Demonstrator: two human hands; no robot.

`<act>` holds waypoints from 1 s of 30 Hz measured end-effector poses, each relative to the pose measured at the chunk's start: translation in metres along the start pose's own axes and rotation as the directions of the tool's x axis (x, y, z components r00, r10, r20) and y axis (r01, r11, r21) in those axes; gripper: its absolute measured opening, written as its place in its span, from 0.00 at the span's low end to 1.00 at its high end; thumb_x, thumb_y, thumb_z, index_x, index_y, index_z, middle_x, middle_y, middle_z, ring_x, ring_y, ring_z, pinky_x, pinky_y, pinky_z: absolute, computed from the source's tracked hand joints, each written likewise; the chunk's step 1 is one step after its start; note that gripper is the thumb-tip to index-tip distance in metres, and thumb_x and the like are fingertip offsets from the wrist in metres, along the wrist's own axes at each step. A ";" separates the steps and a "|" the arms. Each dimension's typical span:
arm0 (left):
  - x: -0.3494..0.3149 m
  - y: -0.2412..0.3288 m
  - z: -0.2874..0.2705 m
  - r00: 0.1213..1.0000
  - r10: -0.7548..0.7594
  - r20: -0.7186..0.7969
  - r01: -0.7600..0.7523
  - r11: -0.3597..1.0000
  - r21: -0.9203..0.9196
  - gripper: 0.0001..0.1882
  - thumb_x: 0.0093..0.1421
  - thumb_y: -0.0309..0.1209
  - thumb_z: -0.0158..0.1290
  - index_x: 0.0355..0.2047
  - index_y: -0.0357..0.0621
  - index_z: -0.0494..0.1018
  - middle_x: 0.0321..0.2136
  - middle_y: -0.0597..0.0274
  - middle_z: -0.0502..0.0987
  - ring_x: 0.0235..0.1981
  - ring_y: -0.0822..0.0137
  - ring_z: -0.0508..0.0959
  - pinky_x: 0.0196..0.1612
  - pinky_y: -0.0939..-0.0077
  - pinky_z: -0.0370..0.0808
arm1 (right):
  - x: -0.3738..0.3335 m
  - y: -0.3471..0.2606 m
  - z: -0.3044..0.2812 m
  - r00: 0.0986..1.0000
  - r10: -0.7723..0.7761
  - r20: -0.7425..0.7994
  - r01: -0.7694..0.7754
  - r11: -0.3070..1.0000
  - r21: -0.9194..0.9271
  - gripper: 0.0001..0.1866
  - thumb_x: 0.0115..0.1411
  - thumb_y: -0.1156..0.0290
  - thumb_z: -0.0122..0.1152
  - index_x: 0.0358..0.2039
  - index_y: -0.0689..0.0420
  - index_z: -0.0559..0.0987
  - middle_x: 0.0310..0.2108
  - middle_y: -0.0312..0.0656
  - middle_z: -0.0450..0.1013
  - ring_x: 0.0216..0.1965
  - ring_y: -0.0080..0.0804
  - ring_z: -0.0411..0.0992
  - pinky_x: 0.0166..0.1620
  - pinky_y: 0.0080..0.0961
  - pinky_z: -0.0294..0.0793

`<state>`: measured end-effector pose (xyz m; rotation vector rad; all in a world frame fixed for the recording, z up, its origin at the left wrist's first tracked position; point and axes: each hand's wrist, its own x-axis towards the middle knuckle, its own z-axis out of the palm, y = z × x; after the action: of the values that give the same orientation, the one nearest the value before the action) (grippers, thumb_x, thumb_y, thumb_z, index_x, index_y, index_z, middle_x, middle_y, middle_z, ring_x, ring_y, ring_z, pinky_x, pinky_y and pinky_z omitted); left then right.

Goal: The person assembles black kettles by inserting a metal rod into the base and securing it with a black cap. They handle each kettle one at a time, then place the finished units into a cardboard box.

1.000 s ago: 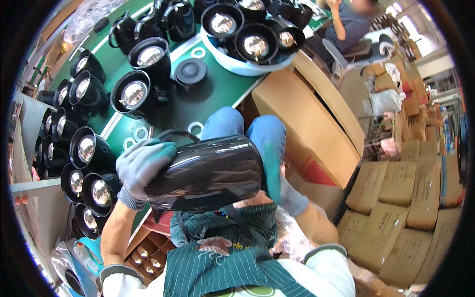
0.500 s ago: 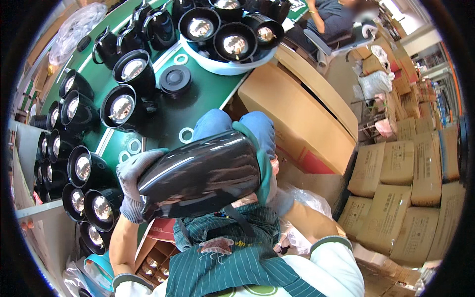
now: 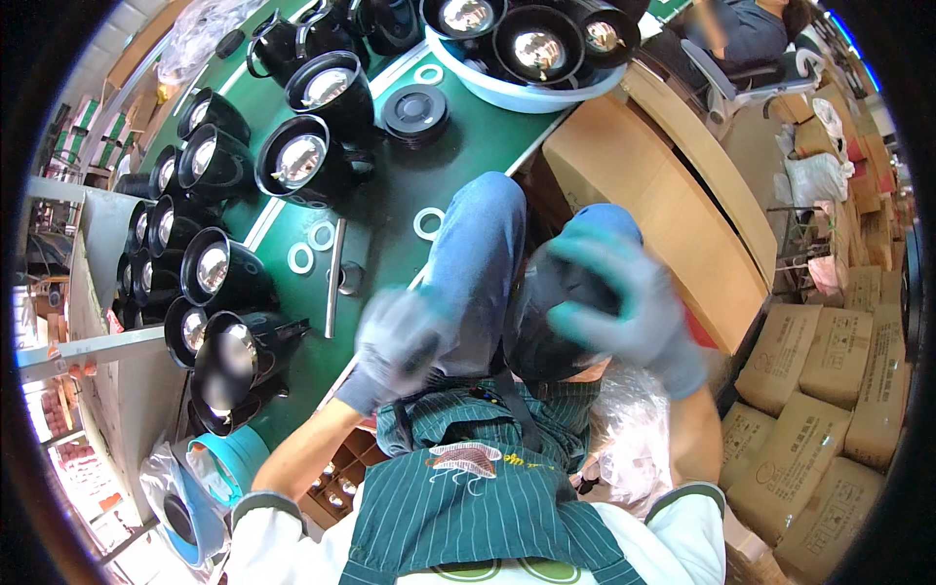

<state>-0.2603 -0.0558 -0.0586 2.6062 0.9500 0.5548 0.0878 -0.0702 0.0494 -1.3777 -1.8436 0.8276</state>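
Note:
A glossy black jug [image 3: 531, 331] is between my thighs, its upper end partly covered by my right hand. My right hand [image 3: 634, 302], in a grey glove with teal fingers, is over that end with thumb and fingers curved apart. Motion blur hides whether its fingertips touch the jug. Nearer the table edge, my gloved left hand [image 3: 405, 336] is off the jug and smeared by motion, with a dark patch at its fingers that I cannot make out. A thin metal rod [image 3: 334, 278] lies on the green table [image 3: 390, 195] beyond it.
Several black jugs [image 3: 219, 268] with shiny insides crowd the table's left. White rings [image 3: 429, 223] and stacked black discs [image 3: 415, 112] lie nearer the middle. A pale blue basin [image 3: 526, 96] holds more jugs. Cardboard boxes [image 3: 809, 458] stand at right; a person [image 3: 741, 34] sits at far right.
The jug has gone from lying across my lap in both hands to between my thighs. My left hand has left it; my right hand has moved over its end. The view has shifted.

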 end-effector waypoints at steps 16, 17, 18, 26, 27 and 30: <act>-0.051 -0.120 0.039 0.617 -0.756 -0.217 0.780 0.624 0.043 0.30 0.64 0.35 0.60 0.63 0.35 0.67 0.49 0.39 0.79 0.50 0.44 0.81 0.52 0.55 0.77 | 0.019 0.026 0.098 0.956 0.266 -0.122 -0.290 0.920 -0.265 0.40 0.50 0.43 0.75 0.55 0.58 0.79 0.52 0.51 0.77 0.55 0.51 0.76 0.56 0.42 0.76; -0.046 -0.117 0.031 0.610 -0.768 -0.194 0.774 0.631 -0.063 0.29 0.64 0.35 0.60 0.62 0.34 0.68 0.48 0.40 0.80 0.50 0.45 0.82 0.51 0.56 0.78 | 0.014 0.026 0.100 0.946 0.280 -0.165 -0.313 0.920 -0.236 0.38 0.52 0.45 0.74 0.56 0.58 0.78 0.53 0.52 0.77 0.55 0.52 0.76 0.56 0.42 0.76; -0.026 -0.097 0.019 0.621 -0.762 -0.182 0.738 0.647 -0.192 0.27 0.63 0.33 0.62 0.59 0.32 0.71 0.44 0.41 0.82 0.46 0.50 0.85 0.50 0.60 0.78 | 0.007 0.027 0.101 0.931 0.299 -0.208 -0.341 0.916 -0.209 0.36 0.54 0.48 0.72 0.57 0.58 0.78 0.53 0.52 0.76 0.55 0.53 0.76 0.56 0.42 0.76; 0.101 -0.010 -0.065 0.939 -0.233 0.252 0.330 0.817 -0.473 0.36 0.59 0.40 0.68 0.63 0.35 0.71 0.50 0.52 0.82 0.50 0.63 0.82 0.56 0.68 0.78 | -0.014 0.053 0.111 0.875 0.428 -0.227 -0.107 0.627 0.771 0.48 0.72 0.30 0.28 0.76 0.57 0.53 0.67 0.59 0.64 0.62 0.52 0.72 0.65 0.44 0.70; 0.115 -0.005 -0.065 0.963 -0.117 0.242 0.221 0.858 -0.463 0.37 0.59 0.43 0.68 0.64 0.36 0.71 0.50 0.50 0.82 0.51 0.60 0.83 0.56 0.67 0.78 | -0.011 0.048 0.110 0.845 0.507 -0.170 -0.120 0.490 0.864 0.50 0.70 0.27 0.26 0.77 0.56 0.51 0.67 0.59 0.64 0.61 0.54 0.73 0.66 0.46 0.70; 0.150 0.010 -0.073 0.892 0.072 0.446 0.117 0.917 -0.382 0.36 0.54 0.35 0.68 0.63 0.41 0.72 0.46 0.44 0.82 0.46 0.48 0.84 0.52 0.60 0.80 | -0.007 0.036 0.120 0.804 0.539 -0.251 -0.090 0.528 0.845 0.55 0.66 0.22 0.27 0.78 0.55 0.46 0.65 0.60 0.66 0.55 0.54 0.78 0.63 0.47 0.72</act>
<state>-0.1825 0.0474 0.0467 2.2000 0.6308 0.0977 0.0107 -0.0793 -0.0488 -1.1475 -0.6069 1.1756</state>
